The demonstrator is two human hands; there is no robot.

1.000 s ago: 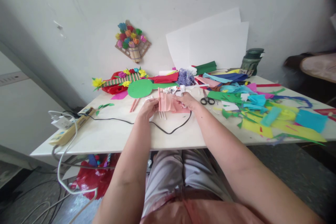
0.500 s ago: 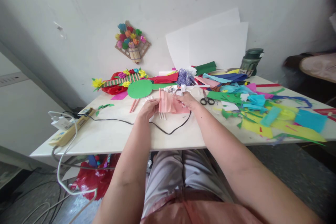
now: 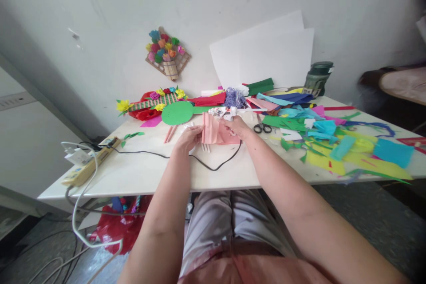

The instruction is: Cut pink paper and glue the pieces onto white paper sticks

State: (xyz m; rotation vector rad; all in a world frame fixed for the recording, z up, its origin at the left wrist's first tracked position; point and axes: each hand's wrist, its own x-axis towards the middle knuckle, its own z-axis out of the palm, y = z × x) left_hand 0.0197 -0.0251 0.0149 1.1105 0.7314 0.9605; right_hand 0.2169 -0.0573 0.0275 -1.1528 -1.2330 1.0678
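Observation:
Salmon-pink crepe paper (image 3: 211, 129) is held folded just above the table, in front of the green paper disc (image 3: 177, 112). My left hand (image 3: 190, 136) pinches its left edge between thumb and fingers. At the paper's right part, my right hand (image 3: 235, 127) has its fingers closed on it. Just beyond the right fingers is a white tool (image 3: 233, 111) with a white stick to its right; whether I touch it cannot be made out. White prongs (image 3: 206, 147) show from beneath the paper. A black cord (image 3: 213, 169) loops from under my right wrist.
Black-handled scissors (image 3: 262, 128) lie right of my hand. Cut paper scraps (image 3: 326, 159) cover the table's right side, with a dark green bottle (image 3: 319, 79) behind. Pink sticks (image 3: 170, 134) and a flower-trimmed piece (image 3: 155, 100) lie left. A power strip (image 3: 91, 162) sits at the left edge.
Almost nothing differs. The paper and both hands stay in place, with only a very slight shift of the paper between my fingers.

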